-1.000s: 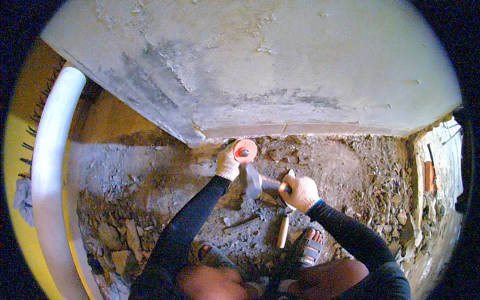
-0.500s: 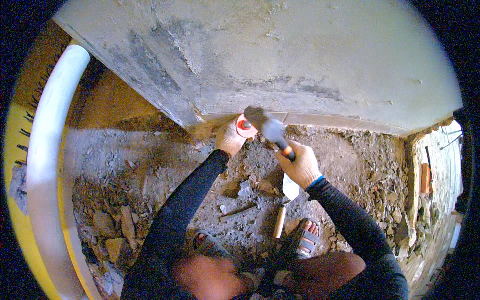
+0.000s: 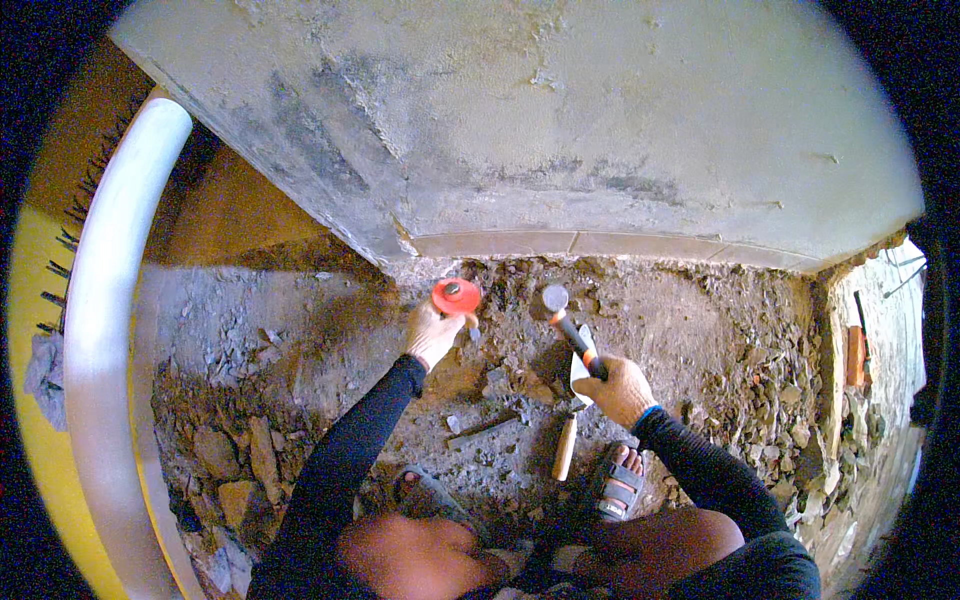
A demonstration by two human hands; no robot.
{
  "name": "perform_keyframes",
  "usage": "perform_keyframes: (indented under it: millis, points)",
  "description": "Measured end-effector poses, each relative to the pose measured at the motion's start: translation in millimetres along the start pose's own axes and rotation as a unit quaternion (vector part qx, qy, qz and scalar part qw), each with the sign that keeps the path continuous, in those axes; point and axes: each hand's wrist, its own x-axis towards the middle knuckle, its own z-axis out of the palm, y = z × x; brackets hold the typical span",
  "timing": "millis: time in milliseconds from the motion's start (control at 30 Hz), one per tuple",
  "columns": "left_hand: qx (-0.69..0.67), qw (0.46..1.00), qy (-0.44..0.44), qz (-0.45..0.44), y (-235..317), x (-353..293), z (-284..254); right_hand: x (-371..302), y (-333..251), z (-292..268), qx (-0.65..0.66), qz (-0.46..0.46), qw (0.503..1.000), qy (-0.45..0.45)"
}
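My left hand [image 3: 432, 335], in a light work glove, is closed around a chisel with a round red hand guard [image 3: 464, 299]. A metal striking end pokes out through the guard's middle, and the chisel's tip is mostly hidden below. Gripped in my gloved right hand [image 3: 618, 390] is a hammer [image 3: 556, 298] with a round grey face and a black and orange handle. The hammer head is apart from the chisel, to its right. Beneath the right hand, a trowel [image 3: 565, 446] with a wooden handle lies on the dirt, its blade partly covered by the hammer handle.
A plastered wall [image 3: 620, 120] with a tile strip [image 3: 640, 243] at its foot rises ahead. A white pipe [image 3: 110, 270] runs along the left. Broken stones [image 3: 240, 455] lie left, and rubble [image 3: 770, 400] lies right. My sandalled feet rest on the dirt.
The hammer has come away from the chisel head, down and to the right. My left hand has moved the chisel left and toward me, away from the wall's foot.
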Motion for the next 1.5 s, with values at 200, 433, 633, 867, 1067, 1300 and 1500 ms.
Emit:
perform_keyframes:
  millis: [200,433,633,867,1067,1300,1500]
  points:
    - [-0.093,0.986,0.137,-0.019,-20.0,-45.3,-2.2,-29.0,29.5,35.8,-0.03,0.047,0.991,-0.122]
    - [-0.218,0.961,0.151,0.081,2.0,21.4,-48.1,-33.3,35.5,49.8,-0.033,0.036,0.987,-0.152]
    - [-0.068,0.98,0.182,0.048,-6.8,49.3,-54.3,-30.9,40.0,56.0,-0.029,0.023,0.99,-0.132]
    - [-0.073,0.984,0.153,0.062,-16.6,45.5,-51.2,-33.9,31.6,51.4,-0.025,0.045,0.987,-0.149]
    - [-0.036,0.985,0.155,0.059,-16.6,48.1,-42.1,-32.3,35.7,51.9,-0.025,0.043,0.987,-0.154]
    - [-0.022,0.986,0.148,0.071,5.9,47.4,-39.2,-19.9,-0.1,21.5,0.051,-0.008,0.992,-0.117]
    - [0.008,0.987,0.13,0.089,18.2,45.3,-38.4,0.9,-110.0,-38.6,0.242,-0.202,0.948,0.051]
